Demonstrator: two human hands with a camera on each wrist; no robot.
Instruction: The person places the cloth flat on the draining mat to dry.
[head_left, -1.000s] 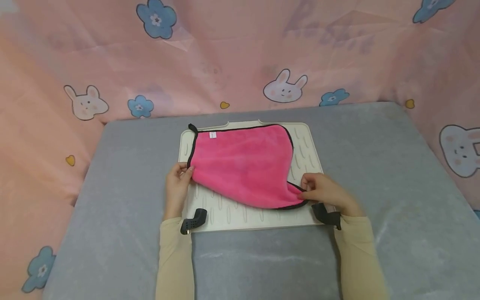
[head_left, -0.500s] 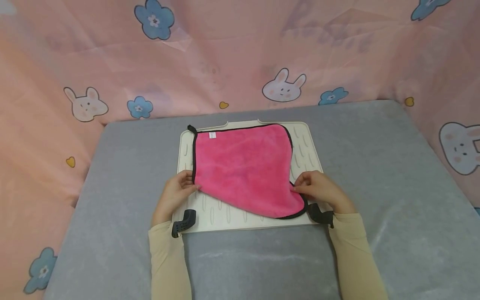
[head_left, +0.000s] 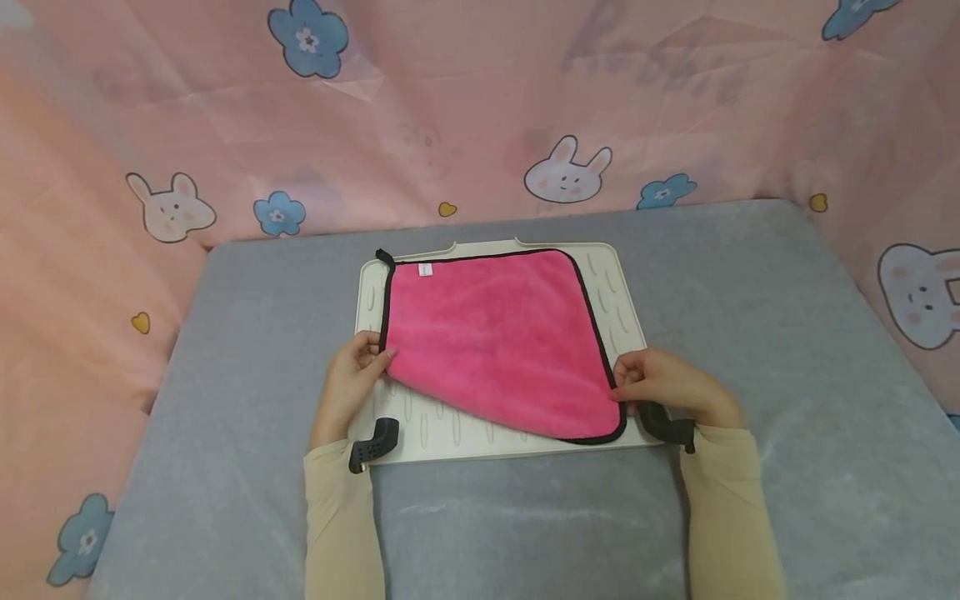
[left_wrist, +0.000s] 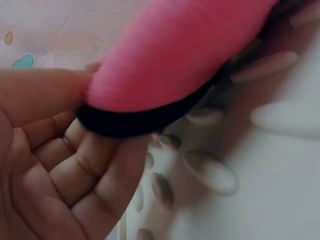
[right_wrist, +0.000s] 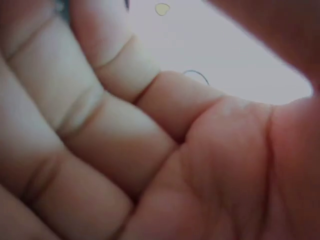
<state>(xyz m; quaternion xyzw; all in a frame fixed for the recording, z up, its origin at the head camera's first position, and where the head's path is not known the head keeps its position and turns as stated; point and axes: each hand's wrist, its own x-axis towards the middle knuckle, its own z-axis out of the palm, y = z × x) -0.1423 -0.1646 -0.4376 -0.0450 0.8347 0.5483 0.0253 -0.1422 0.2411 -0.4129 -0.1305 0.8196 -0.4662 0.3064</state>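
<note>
A pink towel [head_left: 495, 342] with black edging, a small white label and a black loop at its far left corner lies over a cream ribbed mat [head_left: 442, 429]. My left hand [head_left: 351, 382] pinches the towel's near left edge between thumb and fingers. In the left wrist view the towel's black-edged border [left_wrist: 135, 122] is raised off the mat, held by the left hand [left_wrist: 65, 145]. On the other side my right hand [head_left: 667, 383] pinches the right edge near the front corner. The right wrist view is filled by the right hand's palm and curled fingers [right_wrist: 100, 115]; the towel is hidden there.
A grey cloth-covered table [head_left: 750, 333] surrounds the mat. Behind and beside it hangs a pink curtain [head_left: 450, 108] printed with rabbits and flowers. Black wrist cameras [head_left: 375, 446] sit close above the mat's near corners.
The towel's folded right side has been drawn out straight as my right hand moved outward to the right. My left hand first came toward me, then shifted slightly away again, still pinching the edge.
</note>
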